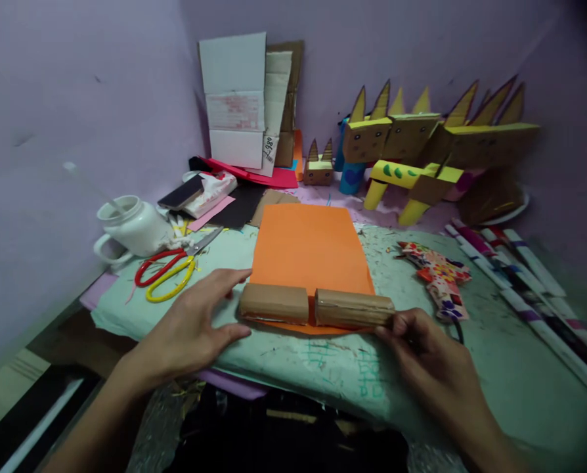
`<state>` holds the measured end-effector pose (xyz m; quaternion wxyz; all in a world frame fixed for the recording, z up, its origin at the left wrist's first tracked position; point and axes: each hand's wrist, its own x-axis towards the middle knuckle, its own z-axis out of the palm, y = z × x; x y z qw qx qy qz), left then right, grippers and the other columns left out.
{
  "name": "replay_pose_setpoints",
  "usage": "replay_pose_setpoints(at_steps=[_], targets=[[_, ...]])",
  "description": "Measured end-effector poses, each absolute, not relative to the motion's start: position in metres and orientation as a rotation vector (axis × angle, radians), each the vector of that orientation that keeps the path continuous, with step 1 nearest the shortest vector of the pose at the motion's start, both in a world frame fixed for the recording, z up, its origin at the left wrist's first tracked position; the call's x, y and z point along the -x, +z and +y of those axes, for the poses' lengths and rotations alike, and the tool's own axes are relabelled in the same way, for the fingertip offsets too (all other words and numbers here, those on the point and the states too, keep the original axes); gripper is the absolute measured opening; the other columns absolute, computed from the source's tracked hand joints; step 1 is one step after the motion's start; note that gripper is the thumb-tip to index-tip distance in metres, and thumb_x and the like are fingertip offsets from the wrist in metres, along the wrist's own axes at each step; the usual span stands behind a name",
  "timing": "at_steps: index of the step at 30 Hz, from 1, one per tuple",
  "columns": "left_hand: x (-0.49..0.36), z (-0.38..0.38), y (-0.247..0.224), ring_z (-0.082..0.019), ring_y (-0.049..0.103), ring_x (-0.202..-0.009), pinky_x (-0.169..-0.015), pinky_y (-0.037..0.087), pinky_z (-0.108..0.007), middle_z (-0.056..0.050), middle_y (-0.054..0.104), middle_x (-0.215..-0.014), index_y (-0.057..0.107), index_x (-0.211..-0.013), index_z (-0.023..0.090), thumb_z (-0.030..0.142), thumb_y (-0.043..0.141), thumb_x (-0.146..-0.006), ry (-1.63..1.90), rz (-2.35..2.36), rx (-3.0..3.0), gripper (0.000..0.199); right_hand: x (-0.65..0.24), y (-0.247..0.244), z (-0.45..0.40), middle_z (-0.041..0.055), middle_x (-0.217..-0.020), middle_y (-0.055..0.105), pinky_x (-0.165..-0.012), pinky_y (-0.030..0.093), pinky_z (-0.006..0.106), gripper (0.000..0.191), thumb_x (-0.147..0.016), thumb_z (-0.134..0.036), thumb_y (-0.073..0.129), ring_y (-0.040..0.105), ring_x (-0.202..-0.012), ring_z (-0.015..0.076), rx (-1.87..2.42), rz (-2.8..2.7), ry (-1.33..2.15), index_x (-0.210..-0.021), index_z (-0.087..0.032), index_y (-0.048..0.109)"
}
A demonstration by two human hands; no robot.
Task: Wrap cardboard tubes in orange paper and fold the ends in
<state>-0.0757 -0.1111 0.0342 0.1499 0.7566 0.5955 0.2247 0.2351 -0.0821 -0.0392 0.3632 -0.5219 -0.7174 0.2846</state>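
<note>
An orange sheet (pixel 313 246) lies on the green-covered table. Across its near edge rest two cardboard rolls end to end, a left roll (pixel 274 303) and a right roll (pixel 355 308), with a narrow gap between them. My left hand (pixel 202 322) is beside the left roll's outer end, thumb and fingers spread apart, holding nothing. With thumb and fingers pinched together, my right hand (pixel 429 355) grips the outer end of the right roll.
Scissors (pixel 170 276) and a white mug (pixel 133 226) stand left. A floral glue gun (pixel 438 272) and markers (pixel 534 289) lie right. Behind are cardboard animal figures (pixel 404 177) and leaning cardboard pieces (pixel 237 102). The table's front edge is near my hands.
</note>
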Motion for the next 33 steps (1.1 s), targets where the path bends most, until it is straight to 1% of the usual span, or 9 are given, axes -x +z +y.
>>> replay_pose_setpoints(at_steps=[3,4,6,11,14,17,19,24,33], targets=[[0.076,-0.126,0.015,-0.023,0.052,-0.106,-0.093,0.043,-0.041,-0.007,0.054,-0.118,0.024,-0.141,0.026,0.022,0.066,-0.073,0.600,1.788,-2.038,0.080,-0.239,-0.041,-0.081,-0.0028,-0.068,0.047,-0.051,0.037,0.024,0.018,-0.086,-0.032,0.050,0.046,-0.060,0.0137,1.364,-1.837,0.784,-0.074,-0.024,0.040],[0.073,-0.127,0.009,-0.023,0.052,-0.106,-0.094,0.041,-0.042,-0.007,0.055,-0.116,0.020,-0.143,0.025,0.021,0.065,-0.073,0.638,1.815,-1.998,0.083,-0.240,-0.042,-0.080,-0.0027,-0.068,0.046,-0.051,0.038,0.024,0.018,-0.086,-0.033,0.051,0.046,-0.061,0.0141,1.370,-1.831,0.801,-0.074,-0.025,0.040],[0.066,-0.124,0.001,-0.022,0.052,-0.104,-0.095,0.040,-0.042,-0.006,0.057,-0.111,0.019,-0.144,0.023,0.020,0.064,-0.073,0.737,1.846,-1.906,0.085,-0.241,-0.044,-0.078,-0.0030,-0.067,0.045,-0.051,0.037,0.024,0.019,-0.085,-0.033,0.052,0.046,-0.061,0.0144,1.377,-1.819,0.830,-0.074,-0.025,0.040],[0.061,-0.109,-0.006,-0.020,0.056,-0.092,-0.091,0.039,-0.040,-0.003,0.062,-0.095,0.032,-0.140,0.018,0.021,0.062,-0.071,0.861,1.787,-1.687,0.075,-0.242,-0.045,-0.075,-0.0034,-0.068,0.044,-0.052,0.038,0.024,0.020,-0.086,-0.032,0.052,0.044,-0.061,0.0139,1.361,-1.823,0.858,-0.074,-0.025,0.038],[0.064,-0.106,-0.008,-0.017,0.055,-0.081,-0.086,0.040,-0.037,0.000,0.061,-0.084,0.043,-0.134,0.017,0.023,0.062,-0.071,0.951,1.748,-1.603,0.066,-0.242,-0.041,-0.075,-0.0035,-0.069,0.044,-0.052,0.038,0.023,0.020,-0.086,-0.031,0.051,0.044,-0.060,0.0135,1.342,-1.837,0.871,-0.074,-0.025,0.037],[0.066,-0.105,-0.011,-0.015,0.053,-0.076,-0.081,0.041,-0.033,0.002,0.058,-0.078,0.051,-0.128,0.017,0.023,0.061,-0.071,1.005,1.672,-1.612,0.058,-0.242,-0.039,-0.074,-0.0040,-0.067,0.044,-0.051,0.038,0.023,0.020,-0.086,-0.031,0.050,0.044,-0.058,0.0130,1.340,-1.854,0.865,-0.074,-0.025,0.036],[0.067,-0.106,-0.013,-0.014,0.052,-0.075,-0.079,0.041,-0.031,0.003,0.056,-0.076,0.053,-0.127,0.018,0.021,0.062,-0.070,1.022,1.642,-1.602,0.057,-0.243,-0.038,-0.074,-0.0044,-0.066,0.043,-0.050,0.037,0.022,0.020,-0.086,-0.030,0.050,0.043,-0.057,0.0127,1.346,-1.867,0.850,-0.073,-0.025,0.036],[0.069,-0.106,-0.017,-0.011,0.048,-0.069,-0.072,0.040,-0.026,0.006,0.049,-0.070,0.050,-0.130,0.020,0.019,0.064,-0.068,1.060,1.608,-1.526,0.064,-0.245,-0.041,-0.073,-0.0046,-0.065,0.040,-0.049,0.036,0.022,0.021,-0.086,-0.032,0.050,0.041,-0.057,0.0129,1.364,-1.869,0.858,-0.073,-0.025,0.035],[0.069,-0.106,-0.019,-0.009,0.046,-0.067,-0.071,0.039,-0.024,0.006,0.047,-0.070,0.049,-0.131,0.022,0.016,0.062,-0.070,1.090,1.549,-1.518,0.063,-0.243,-0.039,-0.072,-0.0039,-0.065,0.042,-0.049,0.037,0.023,0.022,-0.083,-0.031,0.054,0.043,-0.057,0.0133,1.380,-1.812,0.860,-0.071,-0.024,0.037]])
